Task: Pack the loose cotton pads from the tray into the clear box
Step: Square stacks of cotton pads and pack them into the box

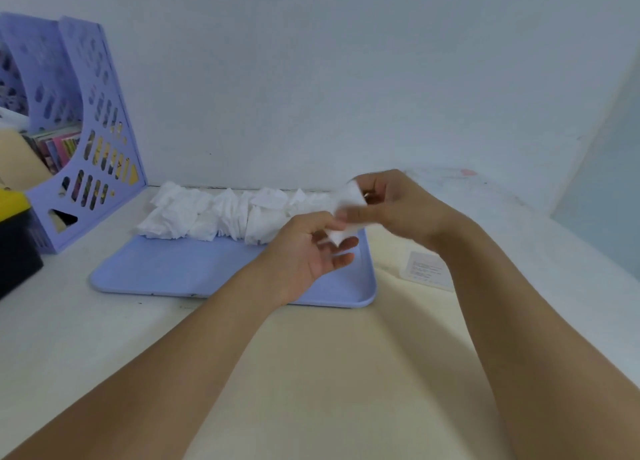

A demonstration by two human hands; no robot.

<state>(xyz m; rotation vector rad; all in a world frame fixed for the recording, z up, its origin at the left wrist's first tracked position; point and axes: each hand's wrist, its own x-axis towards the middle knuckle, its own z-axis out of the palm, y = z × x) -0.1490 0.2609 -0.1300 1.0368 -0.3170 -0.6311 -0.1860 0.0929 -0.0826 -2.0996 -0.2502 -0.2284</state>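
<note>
Where wall (346,78) meets table (86,338), lilac tray (180,269) beside file rack (100,168).

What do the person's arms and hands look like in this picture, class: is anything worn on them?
Both forearms are bare from the bottom edge of the picture up to the wrists; no sleeve shows. The left hand and the right hand wear no gloves. No watch, bracelet or ring can be seen, though the fingers are blurred, so a thin ring could be missed.
</note>
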